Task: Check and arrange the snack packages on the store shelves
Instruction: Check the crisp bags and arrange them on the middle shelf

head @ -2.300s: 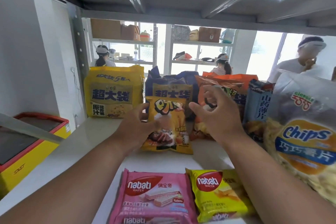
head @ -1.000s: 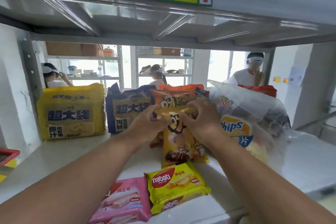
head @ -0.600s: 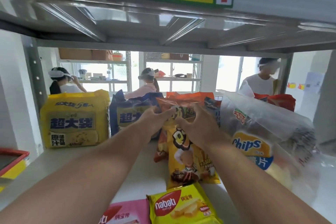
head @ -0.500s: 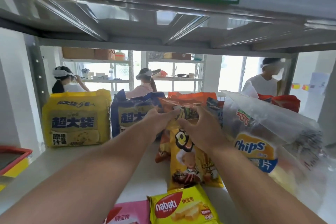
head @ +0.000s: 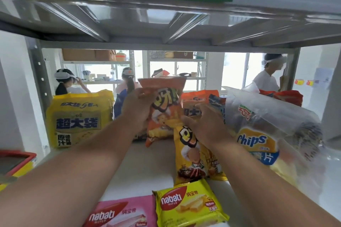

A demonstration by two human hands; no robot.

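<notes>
My left hand (head: 137,110) grips an orange snack bag (head: 163,114) by its upper left edge and holds it upright above the white shelf (head: 153,167). My right hand (head: 203,125) holds the top of a yellow snack bag (head: 193,155) that stands on the shelf just right of the orange one. Behind them stand a large yellow noodle pack (head: 79,118), a blue pack (head: 118,104) mostly hidden by my left hand, and an orange pack (head: 198,101). A clear bag of Chips (head: 267,129) leans at the right.
A pink nabati wafer pack (head: 120,212) and a yellow nabati wafer pack (head: 188,204) lie at the front edge. The upper shelf (head: 166,24) with a green label hangs low overhead. A red and yellow box (head: 16,162) sits at left. Several people stand beyond the shelf.
My left hand let go of the yellow bag, took the orange bag from behind it and raised it up to the left. My right hand stays on the yellow bag's top.
</notes>
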